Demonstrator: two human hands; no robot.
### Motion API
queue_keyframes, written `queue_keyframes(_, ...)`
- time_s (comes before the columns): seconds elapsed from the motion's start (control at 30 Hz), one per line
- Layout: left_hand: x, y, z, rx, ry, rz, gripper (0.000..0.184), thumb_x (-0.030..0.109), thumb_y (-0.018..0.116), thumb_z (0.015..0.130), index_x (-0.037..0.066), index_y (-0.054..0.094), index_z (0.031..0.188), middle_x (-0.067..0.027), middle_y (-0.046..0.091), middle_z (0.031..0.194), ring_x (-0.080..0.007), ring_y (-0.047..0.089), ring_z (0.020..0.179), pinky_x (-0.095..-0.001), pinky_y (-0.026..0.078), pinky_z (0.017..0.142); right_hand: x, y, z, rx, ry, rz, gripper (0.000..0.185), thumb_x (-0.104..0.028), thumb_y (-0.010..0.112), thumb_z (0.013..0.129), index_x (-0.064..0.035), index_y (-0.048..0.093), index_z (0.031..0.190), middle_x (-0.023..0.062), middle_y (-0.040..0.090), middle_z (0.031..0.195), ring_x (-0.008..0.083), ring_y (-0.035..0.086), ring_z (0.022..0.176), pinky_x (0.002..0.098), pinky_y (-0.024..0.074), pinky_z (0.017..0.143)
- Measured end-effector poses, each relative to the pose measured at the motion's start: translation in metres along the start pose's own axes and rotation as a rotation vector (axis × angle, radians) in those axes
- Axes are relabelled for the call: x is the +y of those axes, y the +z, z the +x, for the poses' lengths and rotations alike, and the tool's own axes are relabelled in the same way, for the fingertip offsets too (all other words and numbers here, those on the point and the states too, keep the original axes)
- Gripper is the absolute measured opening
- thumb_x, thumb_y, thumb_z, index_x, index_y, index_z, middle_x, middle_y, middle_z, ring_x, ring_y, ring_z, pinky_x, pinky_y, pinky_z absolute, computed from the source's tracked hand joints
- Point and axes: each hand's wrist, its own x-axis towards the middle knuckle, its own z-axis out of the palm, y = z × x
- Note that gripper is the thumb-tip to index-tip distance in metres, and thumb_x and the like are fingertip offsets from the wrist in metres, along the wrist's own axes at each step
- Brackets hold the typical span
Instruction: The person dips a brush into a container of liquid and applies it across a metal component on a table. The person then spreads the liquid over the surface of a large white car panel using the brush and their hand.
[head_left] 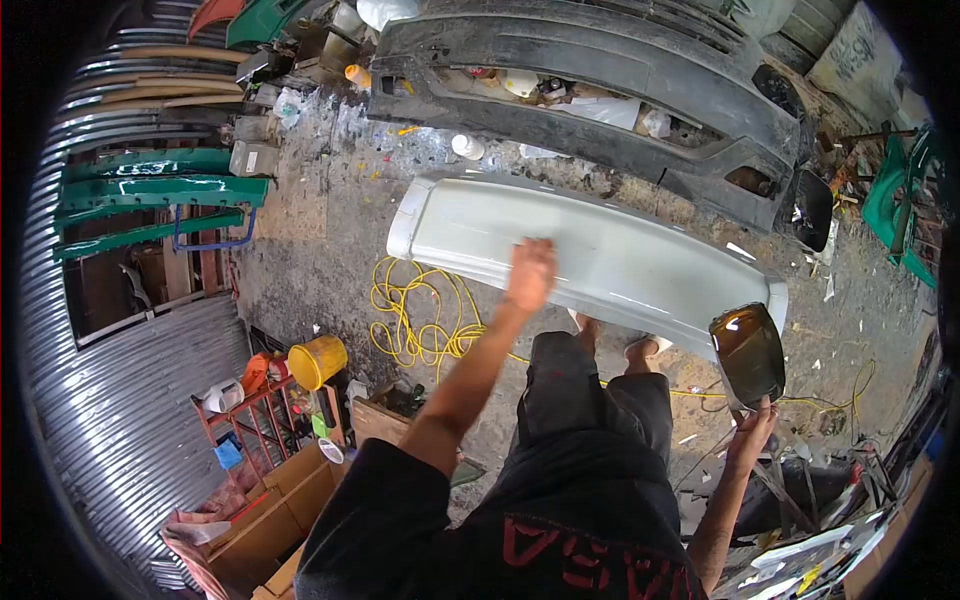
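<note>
A long, glossy pale-grey vehicle panel (pixel 600 250) lies across the floor in front of me. Over its left half is my left hand (pixel 533 272), the fingers curled together close to the surface. Whether it touches the panel, or has something small in it, I cannot make out. Low on the right, my right hand (pixel 752 432) is closed on the near end of a brown see-through container (pixel 750 355). The container is beside the panel's right end and overlaps it in view. What is inside the container does not show clearly.
A yellow cord (pixel 425 325) lies coiled left of my feet and runs right. Beyond the panel is a large dark bumper (pixel 590 90), with a white bottle (pixel 467 147) near it. A yellow bucket (pixel 318 362) and green painted parts (pixel 165 190) are at left.
</note>
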Motion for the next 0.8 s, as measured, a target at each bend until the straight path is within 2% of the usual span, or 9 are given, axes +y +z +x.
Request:
queue_keyframes(0.1, 0.052, 0.019, 0.004, 0.081, 0.076, -0.178, 0.017, 0.009, 0.054, 0.08, 0.005, 0.065, 0.092, -0.0106, 0.063, 0.102, -0.0303, 0.052, 0.097, -0.0462, 0.041, 0.084, 0.008, -0.005, 0.008, -0.021, 0.021, 0.063, 0.047, -0.037, 0.057, 0.092, -0.0073, 0.043, 0.126, 0.0076, 0.049, 0.121, 0.0171, 0.05, 0.107, 0.0414, 0.0528, 0.082)
queue_keyframes(0.17, 0.059, 0.016, 0.007, -0.031, -0.05, -0.3, 0.018, 0.007, 0.056, 0.079, 0.01, 0.067, 0.092, -0.0072, 0.065, 0.098, -0.0294, 0.053, 0.096, -0.0446, 0.041, 0.084, 0.006, 0.0, 0.006, -0.016, 0.01, 0.034, 0.047, -0.04, 0.057, 0.092, -0.0078, 0.044, 0.124, 0.0076, 0.048, 0.12, 0.0169, 0.049, 0.108, 0.0413, 0.0519, 0.082)
queue_keyframes(0.23, 0.0, 0.048, 0.0, 0.055, -0.217, -0.503, 0.012, 0.007, 0.058, 0.08, 0.011, 0.065, 0.09, -0.0069, 0.065, 0.098, -0.0245, 0.056, 0.093, -0.0387, 0.043, 0.085, 0.006, -0.002, 0.003, 0.022, -0.02, 0.025, 0.05, -0.042, 0.058, 0.091, -0.0077, 0.043, 0.124, 0.0073, 0.047, 0.12, 0.0176, 0.047, 0.109, 0.0411, 0.0506, 0.082)
queue_keyframes(0.27, -0.024, 0.019, 0.0, 0.108, -0.17, -0.323, 0.005, 0.011, 0.058, 0.084, 0.008, 0.061, 0.087, -0.0093, 0.064, 0.102, -0.0208, 0.059, 0.092, -0.0346, 0.046, 0.085, 0.006, -0.005, 0.005, 0.02, -0.02, 0.025, 0.05, -0.042, 0.058, 0.091, -0.0077, 0.043, 0.124, 0.0073, 0.047, 0.12, 0.0176, 0.047, 0.109, 0.0411, 0.0506, 0.082)
queue_keyframes(0.37, -0.097, -0.019, -0.002, 0.379, -0.215, -0.338, 0.011, -0.002, 0.059, 0.079, 0.007, 0.062, 0.086, -0.009, 0.066, 0.083, -0.026, 0.06, 0.079, -0.0381, 0.047, 0.075, 0.015, -0.017, 0.009, 0.016, 0.01, -0.001, 0.05, -0.043, 0.058, 0.091, -0.0075, 0.044, 0.123, 0.0068, 0.046, 0.12, 0.0182, 0.046, 0.109, 0.0409, 0.0497, 0.081)
queue_keyframes(0.43, -0.155, -0.026, -0.008, 0.249, -0.328, -0.083, 0.007, 0.003, 0.058, 0.079, 0.004, 0.061, 0.086, -0.0145, 0.062, 0.098, -0.0306, 0.058, 0.083, -0.0449, 0.045, 0.073, 0.018, -0.022, 0.008, -0.018, -0.127, -0.204, 0.049, -0.043, 0.058, 0.091, -0.0073, 0.044, 0.121, 0.0067, 0.046, 0.119, 0.0181, 0.046, 0.108, 0.0411, 0.0495, 0.081)
queue_keyframes(0.53, -0.099, -0.061, 0.009, 0.186, -0.289, 0.296, 0.012, 0.01, 0.054, 0.083, 0.002, 0.061, 0.089, -0.0161, 0.061, 0.103, -0.0336, 0.054, 0.09, -0.05, 0.042, 0.076, 0.007, -0.013, 0.002, 0.004, -0.059, -0.094, 0.047, -0.041, 0.057, 0.092, -0.0069, 0.044, 0.121, 0.0068, 0.046, 0.121, 0.0174, 0.048, 0.107, 0.0405, 0.0524, 0.08)
queue_keyframes(0.67, -0.033, 0.033, 0.014, 0.161, -0.182, -0.03, 0.029, 0.024, 0.046, 0.091, 0.003, 0.065, 0.092, -0.0153, 0.061, 0.102, -0.0369, 0.052, 0.098, -0.0583, 0.036, 0.088, 0.005, -0.017, 0.004, 0.003, -0.01, -0.021, 0.044, -0.039, 0.055, 0.093, -0.0074, 0.043, 0.122, 0.008, 0.046, 0.124, 0.0171, 0.049, 0.109, 0.04, 0.0547, 0.079)
queue_keyframes(0.8, 0.083, 0.04, 0.025, 0.038, -0.029, -0.234, 0.018, 0.012, 0.055, 0.085, 0.003, 0.067, 0.095, -0.0163, 0.064, 0.102, -0.034, 0.055, 0.098, -0.0495, 0.042, 0.087, 0.005, -0.021, 0.009, -0.017, 0.014, -0.01, 0.047, -0.039, 0.056, 0.093, -0.0073, 0.042, 0.125, 0.0082, 0.046, 0.125, 0.0171, 0.049, 0.112, 0.0398, 0.0545, 0.079)
